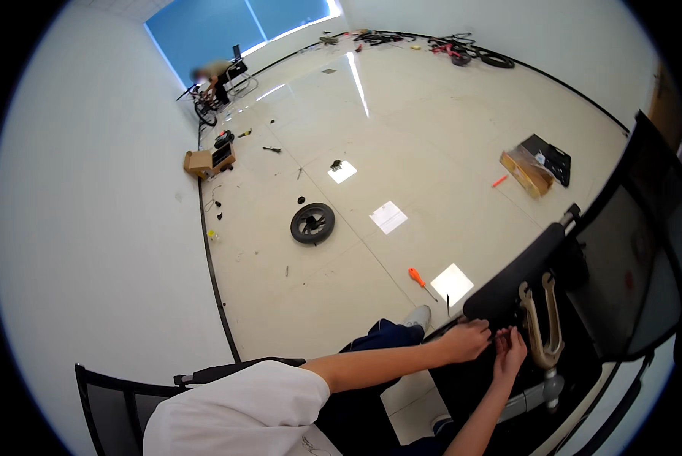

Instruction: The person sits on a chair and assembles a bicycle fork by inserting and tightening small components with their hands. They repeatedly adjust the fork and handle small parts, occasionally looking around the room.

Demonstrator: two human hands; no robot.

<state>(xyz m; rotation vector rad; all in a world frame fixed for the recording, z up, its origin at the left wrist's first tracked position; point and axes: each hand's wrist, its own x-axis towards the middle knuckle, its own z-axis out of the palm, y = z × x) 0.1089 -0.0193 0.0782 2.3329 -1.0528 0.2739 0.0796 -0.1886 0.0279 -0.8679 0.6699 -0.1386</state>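
Note:
My left hand [466, 341] reaches across to the black seat of a chair on my right, its fingers pinched together. What they hold, if anything, is too small and dark to make out. Close beside it, my right hand [511, 352] is raised with bent fingers and thumb drawn together; its contents are hidden too. A beige bicycle fork [533, 328] lies just right of my hands, with its two prongs pointing away from me. Below the fork's crown rests a greyish, shiny tube-like object [535, 397]. The chair's padded black armrest [516, 273] runs just beyond my hands.
On the floor ahead are an orange-handled screwdriver [417, 278], white sheets [389, 217] and a small black wheel [313, 223]. An open black case [558, 163] lies right, a cardboard box [198, 163] left. Another person [218, 80] bends over a bicycle far off.

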